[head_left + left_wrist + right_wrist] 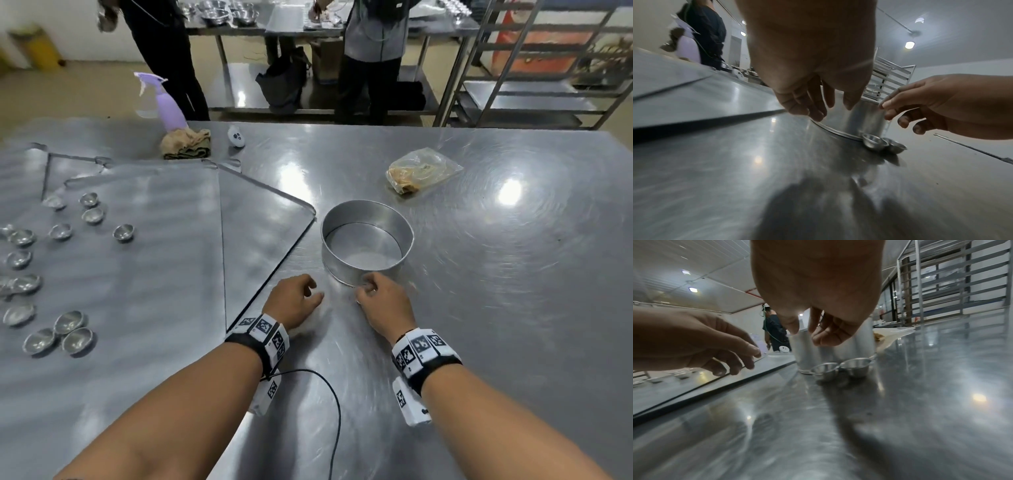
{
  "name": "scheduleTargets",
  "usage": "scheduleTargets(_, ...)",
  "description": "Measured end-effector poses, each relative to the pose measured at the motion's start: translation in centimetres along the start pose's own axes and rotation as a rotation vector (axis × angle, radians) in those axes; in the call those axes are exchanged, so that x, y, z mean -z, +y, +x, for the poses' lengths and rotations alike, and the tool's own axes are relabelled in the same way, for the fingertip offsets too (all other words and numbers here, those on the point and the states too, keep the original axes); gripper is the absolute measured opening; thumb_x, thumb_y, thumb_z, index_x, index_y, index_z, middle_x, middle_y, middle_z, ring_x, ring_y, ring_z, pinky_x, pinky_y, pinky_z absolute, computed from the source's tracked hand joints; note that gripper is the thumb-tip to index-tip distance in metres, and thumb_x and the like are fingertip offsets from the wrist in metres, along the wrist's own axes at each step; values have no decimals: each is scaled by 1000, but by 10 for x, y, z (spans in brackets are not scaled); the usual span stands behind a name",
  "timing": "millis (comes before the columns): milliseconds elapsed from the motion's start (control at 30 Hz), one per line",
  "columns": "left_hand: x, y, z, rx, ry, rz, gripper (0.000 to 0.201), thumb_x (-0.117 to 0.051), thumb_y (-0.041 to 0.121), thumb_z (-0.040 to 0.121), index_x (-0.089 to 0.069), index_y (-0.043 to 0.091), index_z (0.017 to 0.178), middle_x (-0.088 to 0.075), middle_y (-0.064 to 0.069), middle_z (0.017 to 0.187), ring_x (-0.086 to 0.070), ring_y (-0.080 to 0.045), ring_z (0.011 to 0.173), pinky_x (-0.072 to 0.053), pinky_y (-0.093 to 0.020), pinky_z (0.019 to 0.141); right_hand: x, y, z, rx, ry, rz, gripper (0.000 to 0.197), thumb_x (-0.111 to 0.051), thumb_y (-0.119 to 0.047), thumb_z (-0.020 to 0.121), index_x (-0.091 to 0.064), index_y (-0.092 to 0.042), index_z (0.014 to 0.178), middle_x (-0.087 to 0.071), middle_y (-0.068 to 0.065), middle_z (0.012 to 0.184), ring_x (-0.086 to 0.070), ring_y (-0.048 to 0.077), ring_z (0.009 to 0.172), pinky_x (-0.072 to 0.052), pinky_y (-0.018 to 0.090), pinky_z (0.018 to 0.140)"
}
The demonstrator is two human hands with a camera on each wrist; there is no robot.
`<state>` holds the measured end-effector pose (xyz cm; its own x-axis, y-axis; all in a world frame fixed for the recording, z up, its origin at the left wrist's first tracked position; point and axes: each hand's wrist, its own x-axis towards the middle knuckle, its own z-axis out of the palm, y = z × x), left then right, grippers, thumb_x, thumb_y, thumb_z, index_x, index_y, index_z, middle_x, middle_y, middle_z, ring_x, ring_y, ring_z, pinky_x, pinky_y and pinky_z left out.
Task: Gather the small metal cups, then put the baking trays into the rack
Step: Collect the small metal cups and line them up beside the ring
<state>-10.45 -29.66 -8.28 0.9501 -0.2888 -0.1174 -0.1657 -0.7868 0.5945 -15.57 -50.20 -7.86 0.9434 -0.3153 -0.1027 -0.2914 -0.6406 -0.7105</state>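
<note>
While both your hands hover loose-fingered, each grip empty, over the steel worktop (479, 274), your left hand (294, 301) and right hand (380, 301) flank two small shiny metal cups (838, 369) touching the round aluminium cake tin (368, 246). More cups (58, 332) dot the flat baking trays (154, 257).

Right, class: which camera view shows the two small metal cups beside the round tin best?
The right wrist view: both small metal cups sit side by side on the table against the round tin, below the right hand. The left wrist view shows them farther off, overlapping. In the head view the right hand hides them.
</note>
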Motion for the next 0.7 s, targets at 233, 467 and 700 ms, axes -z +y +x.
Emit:
scheduleTargets(233, 86, -86, -54, 193, 141, 38, 28, -62, 47, 90, -71, 22, 98, -70, 6, 90, -64, -16, 83, -53, -31, 76, -79, -77, -9, 177, -194, -35, 23, -64, -37, 90, -67, -23, 107, -65, -7, 99, -59, 12, 92, -47, 29, 85)
scheduleTargets(467, 173, -199, -128, 419, 323, 21, 26, -62, 42, 90, -68, 21, 104, -69, 5, 90, -64, -18, 86, -47, -28, 73, -172, -184, -41, 342, -361, -53, 26, -63, -37, 89, -69, -22, 109, -70, -4, 103, -63, 16, 93, -50, 31, 86)
scheduleTargets(700, 233, -296, -188, 574, 357, -15, 19, -59, 31, 83, -64, 23, 100, -60, -3, 101, -61, -29, 92, -51, -37, 81, -263, -265, -80, 454, -540, -121, 31, -65, -39, 87, -66, -24, 115, -67, -5, 112, -61, 12, 93, -50, 30, 86)
